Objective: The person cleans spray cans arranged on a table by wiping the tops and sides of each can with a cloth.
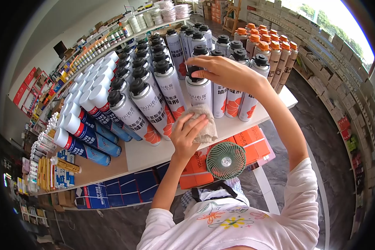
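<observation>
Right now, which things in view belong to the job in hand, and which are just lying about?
Job in hand:
black-capped can, right hand at its top
cloth, held in left hand

Apparently just there:
green fan
orange boxes
orange-capped cans

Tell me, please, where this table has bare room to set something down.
The table is bare in a white strip left of the left hand, between the front black-capped cans and the near edge; on a brown stretch just right of the blue cans; and at its right corner, beside the orange-capped cans. Farther back, the rows are crowded.
</observation>
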